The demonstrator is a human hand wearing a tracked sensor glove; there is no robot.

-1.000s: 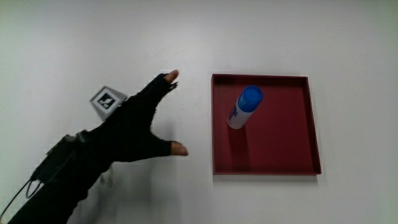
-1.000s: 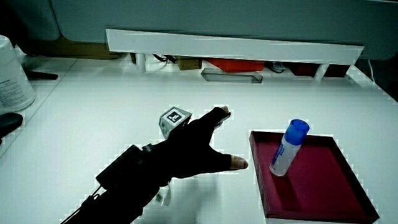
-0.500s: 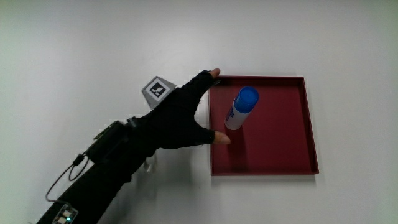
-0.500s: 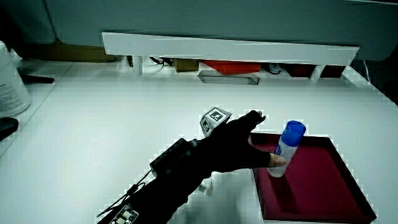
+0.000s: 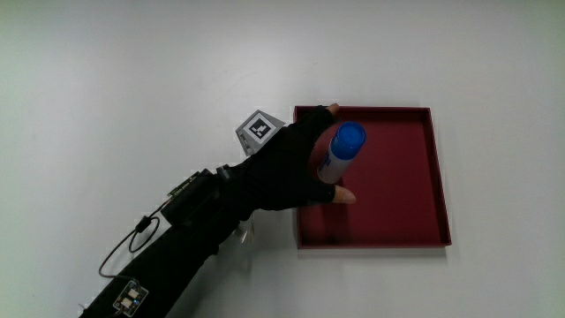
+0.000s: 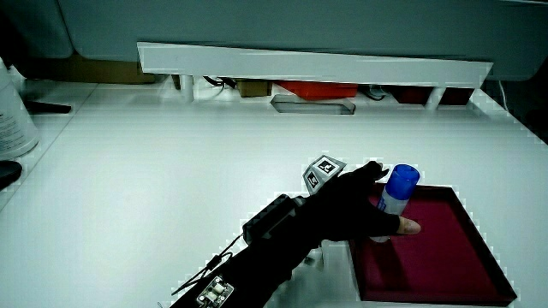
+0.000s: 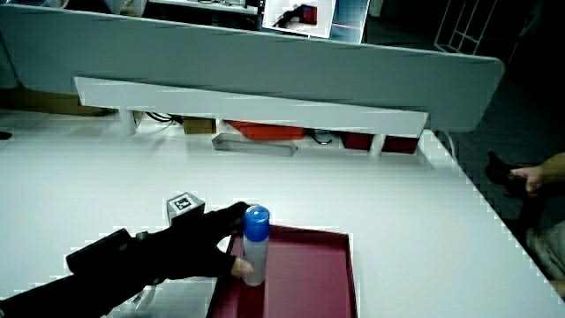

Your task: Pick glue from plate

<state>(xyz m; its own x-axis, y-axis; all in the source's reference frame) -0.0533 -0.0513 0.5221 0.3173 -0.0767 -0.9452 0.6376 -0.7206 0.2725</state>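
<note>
A white glue stick with a blue cap stands upright in a dark red square plate, in the part of the plate nearest the hand. The gloved hand reaches over the plate's rim and is open. Its fingers are spread, with the fingertips past the cap and the thumb by the stick's base. Both side views show the glue stick right against the hand. The patterned cube sits on the hand's back.
The forearm carries a small black box and a thin cable across the white table. A low white partition shelf runs along the table, with a grey tray and red items under it. A white container stands at the table's edge.
The hand has moved from the bare table beside the plate to over the plate's rim, and its fingers now flank the glue stick. The glue stick and plate have stayed put.
</note>
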